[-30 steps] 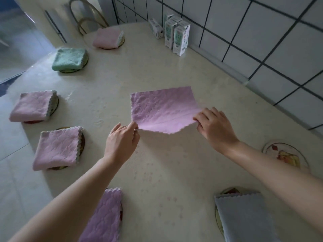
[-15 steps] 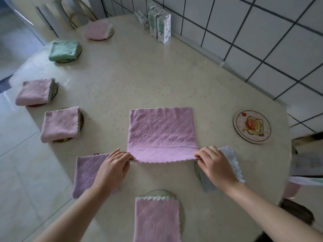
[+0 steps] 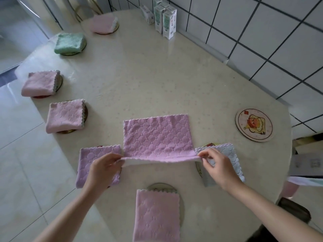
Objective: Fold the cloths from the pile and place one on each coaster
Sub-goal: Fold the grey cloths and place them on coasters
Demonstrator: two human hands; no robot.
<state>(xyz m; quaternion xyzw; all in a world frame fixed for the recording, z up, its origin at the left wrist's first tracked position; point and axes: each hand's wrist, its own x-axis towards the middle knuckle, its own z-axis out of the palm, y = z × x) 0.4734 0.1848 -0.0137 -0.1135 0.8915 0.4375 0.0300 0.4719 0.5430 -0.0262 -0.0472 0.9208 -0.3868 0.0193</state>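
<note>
A lilac cloth (image 3: 158,137) is pinched at its near corners by the left hand (image 3: 103,169) and right hand (image 3: 217,167), mid-fold; next, that edge is probably carried forward, then the bare coaster (image 3: 253,124) beyond the right hand is served.

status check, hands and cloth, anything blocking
Left hand and right hand pinch near edge of purple cloth, flat on table. One bare coaster at right. Nothing in the way.

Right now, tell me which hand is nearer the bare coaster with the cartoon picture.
Right. The right hand is nearer the bare coaster, which lies up and right of it; the left hand is across the lilac cloth.
</note>
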